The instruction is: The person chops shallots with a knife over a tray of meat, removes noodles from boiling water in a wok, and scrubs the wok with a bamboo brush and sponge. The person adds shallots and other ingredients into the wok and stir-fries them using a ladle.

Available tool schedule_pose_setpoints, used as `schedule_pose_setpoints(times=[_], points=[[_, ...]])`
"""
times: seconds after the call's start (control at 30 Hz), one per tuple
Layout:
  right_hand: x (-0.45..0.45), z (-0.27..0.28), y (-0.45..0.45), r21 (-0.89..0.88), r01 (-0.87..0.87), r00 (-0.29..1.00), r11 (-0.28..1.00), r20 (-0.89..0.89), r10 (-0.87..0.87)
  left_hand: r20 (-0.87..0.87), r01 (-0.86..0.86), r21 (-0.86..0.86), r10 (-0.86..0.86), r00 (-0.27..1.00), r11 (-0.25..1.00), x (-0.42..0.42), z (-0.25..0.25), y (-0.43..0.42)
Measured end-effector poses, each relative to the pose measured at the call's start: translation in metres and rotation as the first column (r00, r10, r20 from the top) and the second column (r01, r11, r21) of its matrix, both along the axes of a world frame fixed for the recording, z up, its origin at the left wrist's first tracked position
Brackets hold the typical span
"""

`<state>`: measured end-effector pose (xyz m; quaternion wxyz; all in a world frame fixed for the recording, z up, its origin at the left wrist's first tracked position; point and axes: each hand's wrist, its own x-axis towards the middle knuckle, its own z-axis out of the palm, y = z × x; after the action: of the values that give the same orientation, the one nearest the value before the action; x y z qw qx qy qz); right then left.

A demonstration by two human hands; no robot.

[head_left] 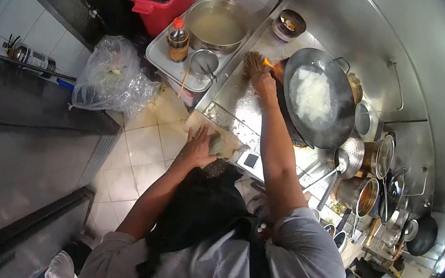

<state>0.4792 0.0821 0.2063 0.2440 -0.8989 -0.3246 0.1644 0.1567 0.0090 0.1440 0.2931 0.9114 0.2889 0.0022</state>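
Observation:
My right hand (264, 83) is closed round a bamboo wok brush (254, 63), its bristles pointing away from me over the steel stove top. An orange flame (268, 63) shows right beside that hand. To its right sits a large black wok (332, 129) holding steaming white contents (313, 97), too hazy to name. Down at the stove's front corner rests my left hand (196, 149), fingers spread. A greyish-green folded cloth or pad (217, 145) lies between its thumb and fingers; whether it is gripped is unclear.
A side tray (158, 51) holds a big pot (217, 23), a red-capped sauce bottle (178, 40) and a small metal pot (204, 62). A plastic bag (111, 76) hangs at left. Right of the wok are a strainer (351, 158), a ladle (341, 161) and several pots. Other people appear lower right.

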Motion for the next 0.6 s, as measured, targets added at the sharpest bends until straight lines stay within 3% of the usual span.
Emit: schedule_pose_setpoints(times=[0.07,0.1,0.17,0.2,0.27,0.33,0.37,0.5,0.57,0.6], points=[[-0.012,0.017,-0.017,-0.125,0.014,0.992,0.992,-0.121,-0.030,-0.043,-0.008,-0.023,0.007,0.999,1.000,0.000,0.004,0.003],[-0.034,0.061,-0.039,-0.210,-0.041,0.982,0.977,-0.188,0.001,-0.035,-0.008,-0.028,0.007,0.999,1.000,0.000,0.002,0.003],[-0.017,0.009,-0.093,-0.378,-0.176,0.984,0.909,-0.064,0.164,-0.009,-0.009,-0.019,0.009,1.000,1.000,0.001,-0.002,0.003],[-0.021,0.026,-0.114,-0.456,-0.213,0.977,0.864,-0.105,0.185,-0.002,-0.009,-0.026,0.009,1.000,1.000,0.001,-0.001,0.003],[-0.048,0.113,-0.131,-0.550,-0.269,0.958,0.790,-0.234,0.163,0.061,-0.040,-0.073,0.045,0.997,0.997,0.000,0.002,0.004],[-0.059,0.148,-0.134,-0.512,-0.281,0.953,0.811,-0.246,0.175,0.065,-0.041,-0.099,0.047,0.997,0.994,0.000,-0.014,0.003],[-0.053,0.128,-0.141,-0.338,-0.283,0.959,0.897,-0.087,0.270,0.067,-0.043,-0.115,0.051,0.996,0.992,0.001,-0.023,0.003],[-0.059,0.095,-0.110,-0.313,-0.107,0.988,0.944,0.072,0.135,0.087,-0.016,-0.070,0.022,0.996,0.997,0.000,-0.011,0.003],[-0.049,0.048,-0.116,-0.386,-0.269,0.948,0.882,0.058,0.314,0.106,-0.022,-0.047,0.027,0.994,0.999,-0.004,-0.002,0.003],[-0.052,0.053,-0.118,-0.378,-0.281,0.944,0.882,0.055,0.325,0.101,-0.034,-0.039,0.037,0.994,0.999,-0.004,-0.001,0.005]])
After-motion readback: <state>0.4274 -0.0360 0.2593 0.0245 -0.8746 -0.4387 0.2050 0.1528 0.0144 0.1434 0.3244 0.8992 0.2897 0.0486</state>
